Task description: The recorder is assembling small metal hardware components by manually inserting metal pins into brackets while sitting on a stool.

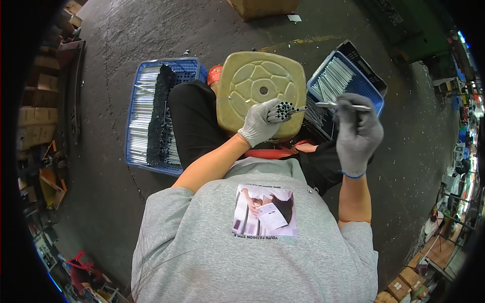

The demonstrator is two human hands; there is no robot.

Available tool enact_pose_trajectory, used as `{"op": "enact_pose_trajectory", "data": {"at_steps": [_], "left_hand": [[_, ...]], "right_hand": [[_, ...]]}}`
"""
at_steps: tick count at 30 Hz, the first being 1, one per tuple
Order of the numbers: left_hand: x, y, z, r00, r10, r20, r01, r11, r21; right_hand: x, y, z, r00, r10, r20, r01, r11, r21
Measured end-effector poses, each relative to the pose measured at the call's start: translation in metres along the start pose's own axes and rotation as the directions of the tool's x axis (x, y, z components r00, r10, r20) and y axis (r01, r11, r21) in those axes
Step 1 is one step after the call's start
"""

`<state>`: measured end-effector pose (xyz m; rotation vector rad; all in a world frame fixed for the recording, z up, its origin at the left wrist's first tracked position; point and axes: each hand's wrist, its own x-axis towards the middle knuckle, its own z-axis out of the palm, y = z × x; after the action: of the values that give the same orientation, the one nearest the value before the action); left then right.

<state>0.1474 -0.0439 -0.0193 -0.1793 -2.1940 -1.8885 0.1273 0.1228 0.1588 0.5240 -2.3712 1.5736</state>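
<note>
In a white knit glove, my left hand (258,123) is closed around a bundle of thin metal tubes (284,110), whose open round ends face up and to the right. One piece sticks out past the others. The bundle is above the near right part of a yellow-green plastic stool (260,68). To the right, my gloved right hand (356,139) is raised and pinches a single slim metal tube (327,105), held nearly level and apart from the bundle. Just beyond that hand is a blue basket (373,95) with many shiny metal tubes (334,78) inside.
Left of my legs, a second blue basket (140,66) holds rows of metal tubes (141,116) beside a rough black strip (159,116). A cardboard box (262,7) stands on the floor ahead. Green machinery (417,35) is at the far right, stacked cartons (38,116) at the left.
</note>
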Motion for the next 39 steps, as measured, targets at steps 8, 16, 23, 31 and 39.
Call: {"op": "enact_pose_trajectory", "data": {"at_steps": [8, 16, 23, 31, 39], "left_hand": [[0.003, 0.004, 0.0, 0.998, -0.06, -0.006, 0.059, 0.995, -0.077], [0.006, 0.014, -0.004, 0.996, -0.064, 0.061, 0.067, 0.996, -0.057], [0.009, 0.027, -0.003, 0.988, -0.146, 0.053, 0.151, 0.985, -0.089], [0.008, 0.026, -0.002, 0.979, -0.204, 0.008, 0.204, 0.979, 0.005], [0.007, 0.02, -0.006, 0.994, -0.092, 0.051, 0.095, 0.994, -0.05]], "right_hand": [[-0.004, 0.042, 0.009, 0.867, 0.44, 0.234, -0.478, 0.868, 0.137], [-0.023, 0.081, 0.027, 0.93, 0.308, 0.203, -0.36, 0.879, 0.314], [0.026, 0.156, -0.033, 0.982, 0.183, -0.047, -0.188, 0.92, -0.345], [0.047, 0.282, -0.048, 0.843, 0.538, -0.025, -0.318, 0.459, -0.83], [0.04, 0.116, -0.023, 0.929, 0.303, 0.21, -0.299, 0.953, -0.054]]}}
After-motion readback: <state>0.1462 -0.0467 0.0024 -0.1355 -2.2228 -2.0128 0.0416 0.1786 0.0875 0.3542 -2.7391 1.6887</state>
